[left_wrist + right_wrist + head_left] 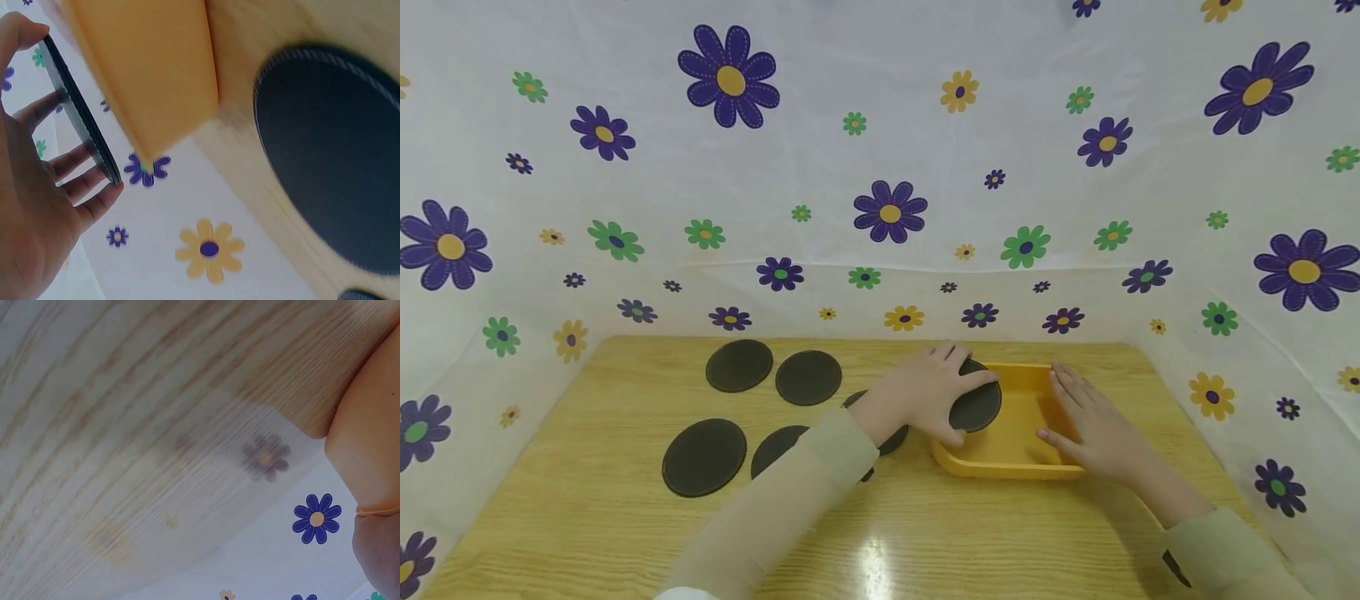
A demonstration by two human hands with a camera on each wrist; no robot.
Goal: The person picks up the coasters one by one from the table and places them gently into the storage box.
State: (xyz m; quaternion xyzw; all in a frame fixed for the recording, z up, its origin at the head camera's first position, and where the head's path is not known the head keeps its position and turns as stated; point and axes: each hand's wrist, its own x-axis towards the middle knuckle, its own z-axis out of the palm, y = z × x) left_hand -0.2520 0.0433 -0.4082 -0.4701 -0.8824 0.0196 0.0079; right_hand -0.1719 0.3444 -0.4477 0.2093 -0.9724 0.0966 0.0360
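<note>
My left hand (934, 393) pinches a round black coaster (979, 407) by its edge, thumb on one side and fingers on the other. It holds the coaster tilted over the left part of a yellow-orange tray (1018, 472). In the left wrist view the coaster (81, 109) is seen nearly edge-on, beside the tray wall (156, 69). At the tray's right side lies my right hand (1101, 435), fingers extended along the rim and thumb reaching over the inside. Only a small part of that hand (380, 547) shows in the right wrist view, against the tray wall (369, 437).
Several more black coasters lie on the wooden table to the left, including a back-left one (739, 366), one beside it (808, 377) and a front-left one (704, 457). My left forearm partly covers others. White flowered cloth (820, 167) surrounds the table's back and sides.
</note>
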